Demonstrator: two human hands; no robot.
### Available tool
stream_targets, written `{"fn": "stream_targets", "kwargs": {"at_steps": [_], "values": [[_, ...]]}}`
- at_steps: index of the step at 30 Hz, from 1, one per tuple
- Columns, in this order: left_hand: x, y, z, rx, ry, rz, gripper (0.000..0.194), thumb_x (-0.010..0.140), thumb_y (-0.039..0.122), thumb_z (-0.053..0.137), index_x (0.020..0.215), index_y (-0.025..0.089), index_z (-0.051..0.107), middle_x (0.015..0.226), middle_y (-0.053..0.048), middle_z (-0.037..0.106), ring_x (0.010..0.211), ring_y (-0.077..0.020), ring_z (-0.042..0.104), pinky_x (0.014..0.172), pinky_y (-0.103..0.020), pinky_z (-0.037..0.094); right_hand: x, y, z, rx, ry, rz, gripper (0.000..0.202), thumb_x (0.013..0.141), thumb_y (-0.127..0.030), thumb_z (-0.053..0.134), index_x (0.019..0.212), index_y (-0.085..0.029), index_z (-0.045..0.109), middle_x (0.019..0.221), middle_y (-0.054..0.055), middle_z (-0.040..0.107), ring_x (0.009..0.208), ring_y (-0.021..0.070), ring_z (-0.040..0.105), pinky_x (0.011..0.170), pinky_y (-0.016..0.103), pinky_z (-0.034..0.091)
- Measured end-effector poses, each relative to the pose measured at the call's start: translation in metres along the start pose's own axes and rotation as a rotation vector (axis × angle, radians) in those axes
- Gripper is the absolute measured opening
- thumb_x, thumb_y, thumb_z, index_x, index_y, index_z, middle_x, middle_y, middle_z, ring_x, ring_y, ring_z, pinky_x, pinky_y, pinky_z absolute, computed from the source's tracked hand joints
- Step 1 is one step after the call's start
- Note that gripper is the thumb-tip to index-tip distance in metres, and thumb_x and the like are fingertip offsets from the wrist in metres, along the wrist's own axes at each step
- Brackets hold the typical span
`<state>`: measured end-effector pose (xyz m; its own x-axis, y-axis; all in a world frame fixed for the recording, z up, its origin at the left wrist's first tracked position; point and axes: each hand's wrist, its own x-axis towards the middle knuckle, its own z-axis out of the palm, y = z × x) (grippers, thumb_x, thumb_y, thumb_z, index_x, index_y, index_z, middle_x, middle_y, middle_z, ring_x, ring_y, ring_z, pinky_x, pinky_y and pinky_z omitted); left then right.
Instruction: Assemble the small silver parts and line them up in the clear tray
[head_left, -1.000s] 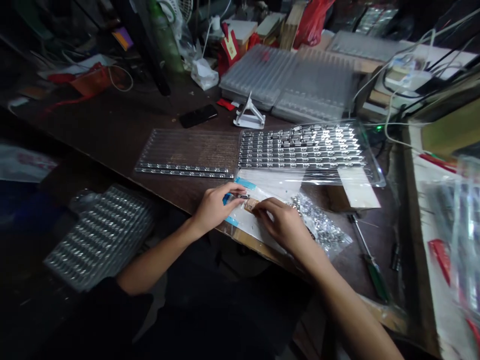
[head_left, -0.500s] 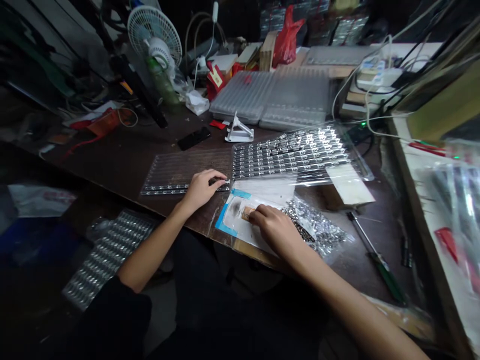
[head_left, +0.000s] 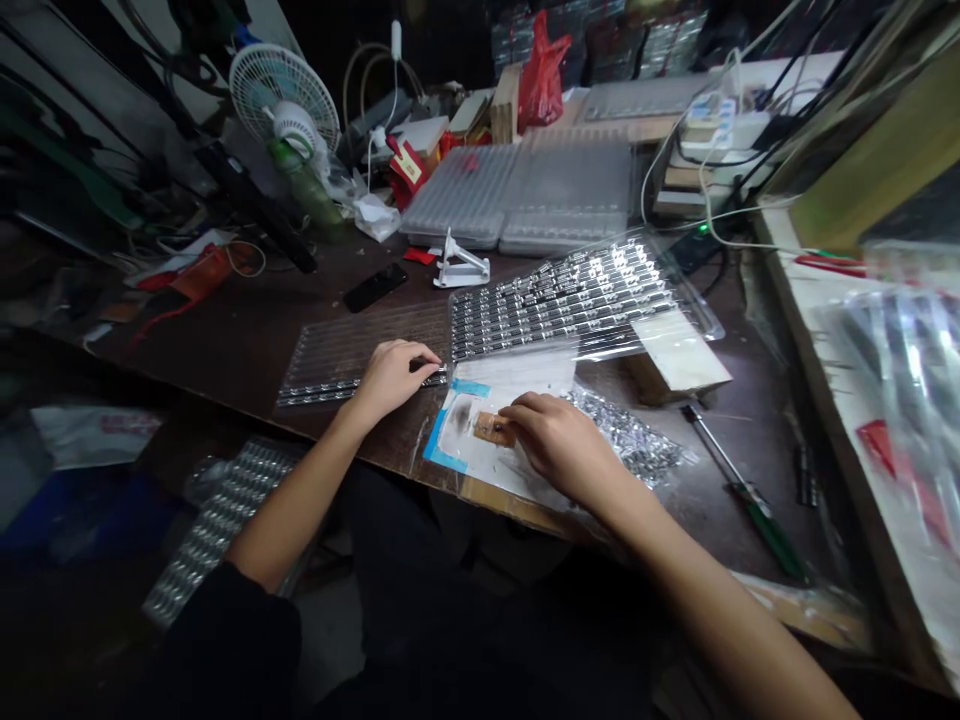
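Note:
My left hand (head_left: pixel 391 380) is at the near right end of a clear ribbed plastic tray (head_left: pixel 360 345). Its thumb and forefinger are pinched together over the tray's edge; whatever lies between them is too small to make out. Shiny metal parts (head_left: pixel 319 390) fill the tray's nearest rows. My right hand (head_left: pixel 559 440) is closed, fingertips down at the right side of a small brown block (head_left: pixel 493 429), and I cannot see what they hold. The block rests on a white sheet (head_left: pixel 480 462) edged with blue tape. A heap of small metal pieces (head_left: pixel 637 435) lies right of that hand.
A second tray (head_left: pixel 555 300), full of metal parts, tilts on a pale block (head_left: pixel 679 350). A green-handled screwdriver (head_left: pixel 750 495) lies to the right. Behind are a phone (head_left: pixel 375 287), a white stand (head_left: pixel 461 265), stacked clear trays (head_left: pixel 566 190) and a fan (head_left: pixel 285 95).
My right hand has drawn back slightly to the right, so more of the brown block shows. My left hand stays pinched at the tray's right end. The whole view has shifted a little.

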<state>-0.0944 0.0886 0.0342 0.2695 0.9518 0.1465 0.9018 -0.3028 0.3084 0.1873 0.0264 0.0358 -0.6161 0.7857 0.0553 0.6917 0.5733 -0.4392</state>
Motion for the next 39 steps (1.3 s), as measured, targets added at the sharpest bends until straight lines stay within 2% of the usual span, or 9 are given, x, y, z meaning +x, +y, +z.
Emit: {"fn": "stream_targets", "kwargs": {"at_steps": [9, 13, 20, 24, 27, 30, 33, 36, 39], "values": [[0.004, 0.001, -0.008, 0.124, -0.078, -0.01, 0.012, 0.087, 0.029, 0.062, 0.09, 0.024, 0.073, 0.098, -0.004, 0.076, 0.095, -0.0259, 0.068, 0.094, -0.04, 0.046, -0.023, 0.016, -0.026, -0.033, -0.181, 0.14, 0.014, 0.085, -0.021, 0.07, 0.097, -0.019, 0.075, 0.099, 0.01, 0.074, 0.087, 0.0248, 0.068, 0.066, 0.029, 0.041], [0.007, 0.007, -0.007, 0.145, -0.099, 0.007, 0.015, 0.085, 0.03, 0.061, 0.092, 0.023, 0.073, 0.093, -0.005, 0.076, 0.09, -0.0244, 0.068, 0.09, -0.038, 0.047, -0.024, 0.013, -0.024, -0.036, -0.18, 0.124, 0.014, 0.085, -0.018, 0.068, 0.097, -0.017, 0.075, 0.1, 0.013, 0.074, 0.087, 0.0272, 0.07, 0.065, 0.03, 0.041], [0.013, 0.013, -0.017, 0.22, -0.127, 0.036, 0.018, 0.086, 0.032, 0.059, 0.094, 0.025, 0.074, 0.102, -0.006, 0.076, 0.099, -0.0291, 0.068, 0.095, -0.041, 0.046, -0.027, 0.008, -0.024, -0.086, -0.189, 0.116, 0.018, 0.089, -0.011, 0.057, 0.092, -0.014, 0.074, 0.096, 0.015, 0.075, 0.086, 0.0278, 0.072, 0.065, 0.03, 0.044], [0.038, 0.056, -0.01, 0.122, -0.091, 0.159, 0.022, 0.09, 0.034, 0.057, 0.099, 0.024, 0.073, 0.106, -0.005, 0.075, 0.101, -0.0271, 0.067, 0.095, -0.04, 0.046, -0.027, 0.008, -0.023, -0.069, -0.195, 0.133, 0.018, 0.09, -0.014, 0.057, 0.095, -0.017, 0.074, 0.095, 0.013, 0.076, 0.086, 0.025, 0.072, 0.066, 0.028, 0.045], [0.071, 0.112, 0.012, -0.027, -0.056, 0.326, 0.02, 0.09, 0.031, 0.058, 0.1, 0.023, 0.073, 0.106, -0.004, 0.074, 0.1, -0.0237, 0.066, 0.096, -0.037, 0.047, -0.025, 0.011, -0.023, -0.036, -0.203, 0.14, 0.018, 0.091, -0.018, 0.058, 0.094, -0.019, 0.075, 0.093, 0.011, 0.077, 0.085, 0.0233, 0.072, 0.066, 0.026, 0.045], [0.104, 0.165, 0.036, -0.105, 0.055, 0.43, 0.017, 0.089, 0.024, 0.06, 0.098, 0.021, 0.073, 0.106, -0.005, 0.073, 0.103, -0.0239, 0.063, 0.097, -0.038, 0.047, -0.022, 0.015, -0.022, 0.011, -0.201, 0.123, 0.018, 0.092, -0.021, 0.058, 0.093, -0.019, 0.076, 0.093, 0.009, 0.077, 0.085, 0.0209, 0.072, 0.069, 0.025, 0.045], [0.123, 0.189, 0.046, -0.09, 0.104, 0.425, 0.015, 0.087, 0.02, 0.062, 0.096, 0.018, 0.074, 0.102, -0.007, 0.072, 0.102, -0.0257, 0.062, 0.096, -0.039, 0.047, -0.02, 0.02, -0.02, 0.065, -0.202, 0.096, 0.017, 0.092, -0.02, 0.059, 0.095, -0.02, 0.076, 0.095, 0.006, 0.078, 0.086, 0.0177, 0.071, 0.073, 0.022, 0.045], [0.12, 0.167, 0.04, -0.103, 0.107, 0.399, 0.017, 0.089, 0.018, 0.059, 0.097, 0.018, 0.073, 0.102, -0.006, 0.072, 0.101, -0.0245, 0.063, 0.094, -0.038, 0.047, -0.019, 0.02, -0.02, 0.059, -0.211, 0.103, 0.018, 0.092, -0.019, 0.058, 0.095, -0.019, 0.076, 0.093, 0.007, 0.077, 0.086, 0.0187, 0.072, 0.072, 0.023, 0.046], [0.098, 0.113, 0.02, -0.12, 0.115, 0.279, 0.019, 0.089, 0.019, 0.057, 0.099, 0.018, 0.073, 0.102, -0.006, 0.073, 0.097, -0.0221, 0.065, 0.091, -0.035, 0.048, -0.02, 0.016, -0.021, 0.031, -0.182, 0.117, 0.017, 0.092, -0.02, 0.058, 0.094, -0.019, 0.075, 0.094, 0.011, 0.076, 0.086, 0.0231, 0.071, 0.071, 0.028, 0.048]]}}
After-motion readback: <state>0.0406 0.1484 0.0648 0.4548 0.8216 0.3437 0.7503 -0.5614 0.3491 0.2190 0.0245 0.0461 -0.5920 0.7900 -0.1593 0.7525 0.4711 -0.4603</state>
